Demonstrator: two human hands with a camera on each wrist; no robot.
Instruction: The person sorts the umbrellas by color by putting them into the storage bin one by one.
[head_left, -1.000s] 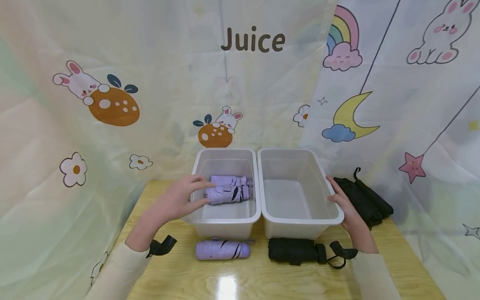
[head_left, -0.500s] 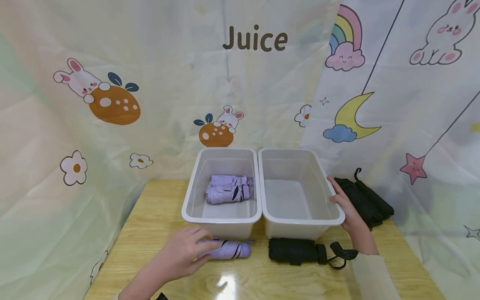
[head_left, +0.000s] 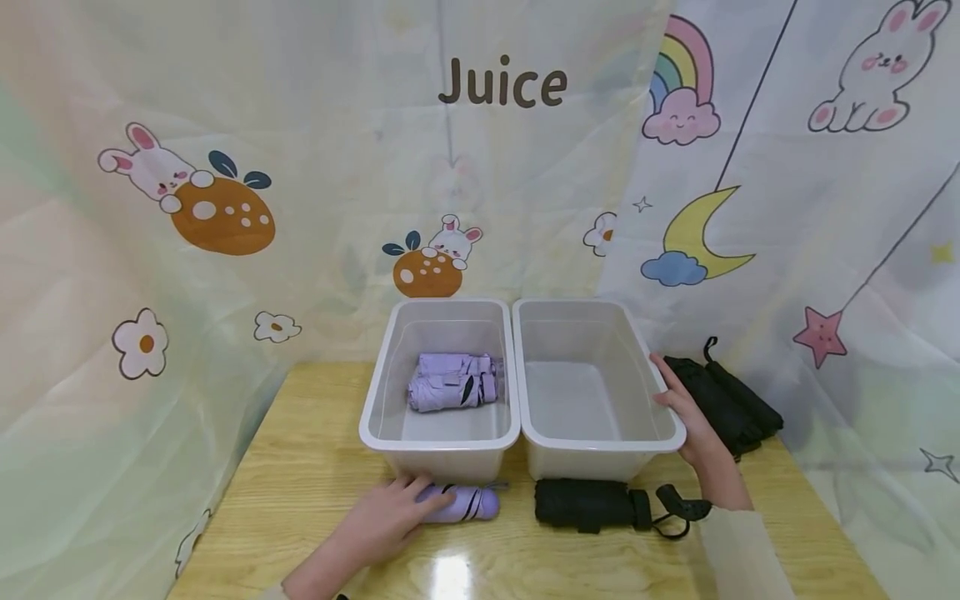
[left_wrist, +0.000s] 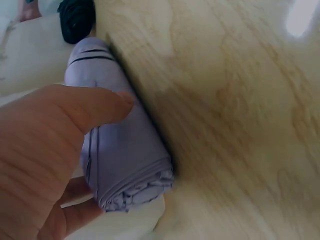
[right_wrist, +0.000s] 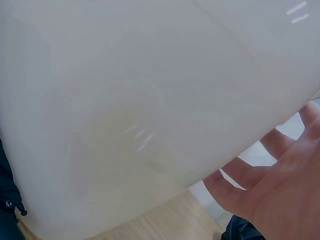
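A folded purple umbrella (head_left: 476,503) lies on the table in front of the left bin. My left hand (head_left: 392,515) holds its left end; in the left wrist view the thumb lies over the umbrella (left_wrist: 122,145) and the fingers are on its far side, partly hidden. Against the right wall of the right white plastic bin (head_left: 600,446) is my right hand (head_left: 693,425), its thumb over the rim and its fingers along the outside. In the right wrist view those fingers (right_wrist: 245,172) touch the bin wall (right_wrist: 140,100). More folded purple umbrellas (head_left: 453,382) lie inside the left bin (head_left: 450,446).
A folded black umbrella (head_left: 585,503) with a strap lies in front of the right bin. More black umbrellas (head_left: 727,404) lie beyond my right hand. Both bins stand side by side on the wooden table (head_left: 300,467), before a printed curtain (head_left: 315,167).
My left hand has come back from the left bin, down to the purple umbrella in front, and taken hold of its left end. My right hand has stayed on the right bin.
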